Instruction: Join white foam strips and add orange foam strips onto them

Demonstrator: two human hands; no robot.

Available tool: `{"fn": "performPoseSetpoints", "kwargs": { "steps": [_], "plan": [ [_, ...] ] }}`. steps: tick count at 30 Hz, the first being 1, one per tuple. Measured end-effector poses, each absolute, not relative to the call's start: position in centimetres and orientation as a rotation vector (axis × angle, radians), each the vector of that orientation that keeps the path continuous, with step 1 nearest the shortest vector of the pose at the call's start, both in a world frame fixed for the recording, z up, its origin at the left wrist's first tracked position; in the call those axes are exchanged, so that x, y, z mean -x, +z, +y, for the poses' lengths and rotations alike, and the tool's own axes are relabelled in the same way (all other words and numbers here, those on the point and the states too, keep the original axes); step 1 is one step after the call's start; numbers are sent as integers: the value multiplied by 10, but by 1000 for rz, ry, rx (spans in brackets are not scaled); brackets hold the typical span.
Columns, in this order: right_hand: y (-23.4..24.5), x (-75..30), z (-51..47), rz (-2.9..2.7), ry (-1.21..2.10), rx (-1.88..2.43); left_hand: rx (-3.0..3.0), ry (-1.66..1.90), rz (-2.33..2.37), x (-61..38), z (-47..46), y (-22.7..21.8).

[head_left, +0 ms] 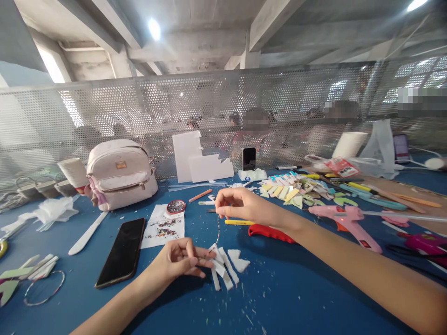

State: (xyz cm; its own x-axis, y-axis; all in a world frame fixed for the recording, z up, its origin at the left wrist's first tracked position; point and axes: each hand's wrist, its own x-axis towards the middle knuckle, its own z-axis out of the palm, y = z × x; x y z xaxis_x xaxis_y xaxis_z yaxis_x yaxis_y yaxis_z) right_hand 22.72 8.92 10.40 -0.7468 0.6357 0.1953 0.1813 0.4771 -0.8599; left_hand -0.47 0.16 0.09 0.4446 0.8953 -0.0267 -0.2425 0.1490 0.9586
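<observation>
While your right hand [240, 204] pinches its upper end between thumb and fingertips, the thin beaded string [218, 230] hangs below it, in front of you, its long axis close to vertical with a slight bow, its lower end reaching down to the loose white strips [223, 272]. Your left hand [179, 260] is half curled beside those flat strips, fingers narrowly spaced; you cannot tell from this view whether they grip anything. Under them spreads a smooth blue tabletop [300, 293], flecked with pale scraps. To your left, tiny multicoloured beads [166, 230] lie on creased white paper [148, 235] near a glossy black phone [120, 253]; to your right sits a pink plastic glue gun [349, 221]. Farther out stand a soft, rounded pale backpack [120, 179] and a perforated metal screen [188, 104], beneath bare concrete ceiling beams [275, 21].
</observation>
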Motion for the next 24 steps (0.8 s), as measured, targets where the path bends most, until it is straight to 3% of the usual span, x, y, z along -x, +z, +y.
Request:
{"fn": "performPoseSetpoints", "kwargs": {
  "steps": [24],
  "plan": [
    [81, -220, 97, -2328, 1309, 698, -1174, 1048, 651, 8, -1, 11]
  ]
}}
